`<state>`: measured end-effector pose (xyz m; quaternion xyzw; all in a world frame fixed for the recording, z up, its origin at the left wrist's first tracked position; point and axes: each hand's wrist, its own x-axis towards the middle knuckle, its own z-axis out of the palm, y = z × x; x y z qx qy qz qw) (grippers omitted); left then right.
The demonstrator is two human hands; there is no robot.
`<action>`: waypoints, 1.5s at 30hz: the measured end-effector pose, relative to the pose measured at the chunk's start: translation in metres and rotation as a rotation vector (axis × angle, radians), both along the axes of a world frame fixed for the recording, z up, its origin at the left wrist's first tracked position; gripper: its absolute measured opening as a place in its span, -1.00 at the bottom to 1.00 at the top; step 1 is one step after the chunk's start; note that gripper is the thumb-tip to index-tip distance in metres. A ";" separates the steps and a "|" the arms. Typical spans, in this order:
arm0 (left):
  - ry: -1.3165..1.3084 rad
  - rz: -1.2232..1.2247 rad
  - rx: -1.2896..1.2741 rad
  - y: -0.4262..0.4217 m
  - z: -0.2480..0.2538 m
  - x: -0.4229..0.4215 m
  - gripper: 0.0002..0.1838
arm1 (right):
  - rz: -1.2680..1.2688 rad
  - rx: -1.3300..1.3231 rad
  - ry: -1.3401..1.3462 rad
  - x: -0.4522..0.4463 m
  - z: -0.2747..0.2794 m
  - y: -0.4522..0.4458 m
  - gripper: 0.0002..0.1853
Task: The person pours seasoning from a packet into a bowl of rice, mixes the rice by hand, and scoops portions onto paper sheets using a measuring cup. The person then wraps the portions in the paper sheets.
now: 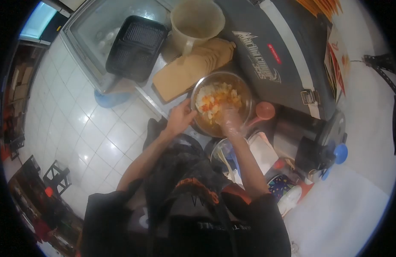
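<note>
A round metal bowl (247, 95) stands on the counter in front of me. It holds a pile of pale, chunky food (215, 95) with orange and yellow pieces. My left hand (180, 117) grips the bowl's left rim, with the thumb towards the inside. My right hand (230, 121), in a clear plastic glove, reaches down into the bowl at the near side of the food. Its fingertips are hidden in the food, so their grip does not show. Close to the right wrist lies a pink scoop (265, 110), its handle pointing towards the bowl.
Brown paper pieces (185, 75) lie fanned beyond the bowl. Behind them are a black compartment tray (138, 47) and a cloudy plastic pitcher (197, 21). A large dark strapped box (266, 43) borders the far right. A dark cooker (298, 135) and a clear container (218, 155) stand nearer.
</note>
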<state>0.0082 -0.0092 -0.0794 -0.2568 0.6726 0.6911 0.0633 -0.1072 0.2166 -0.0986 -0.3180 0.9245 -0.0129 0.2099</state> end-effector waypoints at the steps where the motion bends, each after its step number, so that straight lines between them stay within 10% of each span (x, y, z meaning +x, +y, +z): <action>1: 0.000 0.001 0.001 -0.001 0.000 -0.002 -0.48 | -0.166 0.004 -0.061 -0.008 -0.023 0.007 -0.40; 4: 0.001 -0.107 0.007 -0.005 0.002 0.000 -0.33 | -0.395 -0.602 -0.285 -0.020 -0.021 0.035 -0.51; 7: -0.031 -0.062 0.055 -0.004 -0.001 0.000 -0.32 | -0.360 -0.077 -0.257 -0.026 0.095 -0.025 -0.48; 10: -0.031 -0.084 0.006 -0.004 -0.007 0.000 -0.32 | 0.118 0.014 -0.032 0.010 0.029 0.013 -0.48; 13: -0.044 -0.098 0.015 -0.004 -0.001 0.000 -0.32 | -0.046 -0.123 0.050 0.000 -0.027 0.042 -0.64; 16: -0.016 -0.012 -0.052 0.000 -0.001 -0.002 -0.55 | -0.386 -0.096 -0.527 -0.029 0.040 0.017 -0.67; 22: -0.030 -0.059 0.057 -0.003 0.001 0.000 -0.33 | -0.021 -0.194 0.190 0.020 0.007 0.009 -0.69; 26: -0.009 -0.066 -0.028 -0.002 -0.005 0.003 -0.41 | -0.390 -0.064 -0.229 -0.002 -0.011 0.016 -0.57; 32: 0.005 -0.038 0.007 -0.002 -0.001 0.001 -0.41 | 0.009 0.051 -0.018 0.005 0.101 -0.081 -0.58; 39: -0.031 -0.066 0.022 -0.005 0.007 -0.002 -0.32 | -0.010 -0.382 -0.102 -0.036 -0.003 -0.030 -0.63; 43: -0.033 -0.054 0.023 -0.003 -0.001 0.003 -0.31 | -0.157 -0.071 -0.154 -0.021 0.064 -0.074 -0.65; 45: -0.016 -0.076 0.012 -0.003 -0.003 0.001 -0.31 | 0.249 -0.160 0.045 -0.006 0.055 -0.079 -0.68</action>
